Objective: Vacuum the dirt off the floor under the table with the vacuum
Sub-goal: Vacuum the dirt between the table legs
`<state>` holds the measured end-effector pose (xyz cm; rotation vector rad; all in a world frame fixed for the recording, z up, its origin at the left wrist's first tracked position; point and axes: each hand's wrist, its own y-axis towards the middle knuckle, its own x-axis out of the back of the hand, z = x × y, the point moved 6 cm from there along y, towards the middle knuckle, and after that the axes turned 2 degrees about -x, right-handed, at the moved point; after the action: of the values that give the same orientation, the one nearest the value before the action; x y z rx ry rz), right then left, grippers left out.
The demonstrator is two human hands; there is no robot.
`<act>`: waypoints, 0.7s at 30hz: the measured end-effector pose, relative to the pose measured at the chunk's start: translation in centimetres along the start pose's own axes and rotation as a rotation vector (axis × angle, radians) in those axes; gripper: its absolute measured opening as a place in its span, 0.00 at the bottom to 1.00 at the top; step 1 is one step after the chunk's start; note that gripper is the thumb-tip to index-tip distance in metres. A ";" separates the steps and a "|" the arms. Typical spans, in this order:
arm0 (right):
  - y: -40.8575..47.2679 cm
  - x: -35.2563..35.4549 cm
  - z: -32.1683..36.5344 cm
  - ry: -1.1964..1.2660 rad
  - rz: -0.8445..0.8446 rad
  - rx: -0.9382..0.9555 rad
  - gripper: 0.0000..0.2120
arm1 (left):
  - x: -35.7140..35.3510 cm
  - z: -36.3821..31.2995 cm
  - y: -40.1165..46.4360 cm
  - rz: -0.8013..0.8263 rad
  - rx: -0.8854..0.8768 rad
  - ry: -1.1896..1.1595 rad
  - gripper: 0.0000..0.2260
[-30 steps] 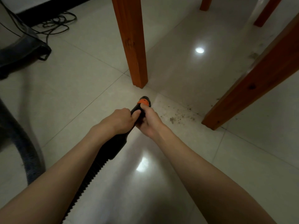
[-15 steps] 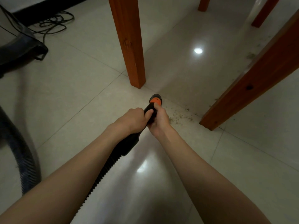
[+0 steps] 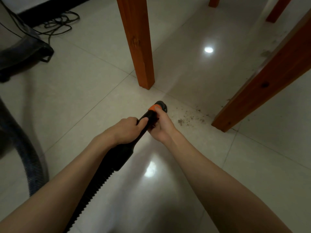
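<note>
Both hands grip the black vacuum nozzle [image 3: 148, 118] low over the tiled floor [image 3: 84, 101]. The left hand [image 3: 125, 130] wraps its fingers round the tube, and the right hand [image 3: 160, 125] holds it just ahead, thumb on the orange collar [image 3: 152, 108]. The nozzle's tip sits just left of the dirt [image 3: 186, 119], which lies scattered beside the foot of the slanted wooden leg [image 3: 262, 84]. The ribbed hose [image 3: 94, 187] runs back from the nozzle between the forearms.
</note>
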<state>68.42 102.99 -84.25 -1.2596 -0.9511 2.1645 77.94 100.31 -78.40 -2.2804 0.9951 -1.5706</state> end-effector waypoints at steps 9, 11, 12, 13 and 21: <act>-1.1 -0.1 -2.1 0.027 0.034 -0.074 0.16 | -0.6 0.3 -2.2 0.033 0.074 0.085 0.25; -1.6 0.1 -2.0 0.019 0.030 -0.070 0.14 | -1.2 0.1 -2.4 0.040 0.084 0.033 0.25; -1.8 0.4 -2.0 0.010 0.027 -0.071 0.15 | -1.5 0.0 -2.6 0.048 0.081 -0.002 0.25; -2.0 0.7 -2.0 0.001 0.021 -0.071 0.15 | -1.9 -0.2 -2.7 0.063 0.071 -0.041 0.25; -2.6 3.1 -1.4 0.005 -0.025 -0.040 0.16 | -4.2 -1.9 -3.3 0.144 0.002 -0.271 0.19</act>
<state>68.27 107.28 -84.47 -1.2646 -1.0069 2.1325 76.72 105.85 -79.10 -2.2848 1.0550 -1.1678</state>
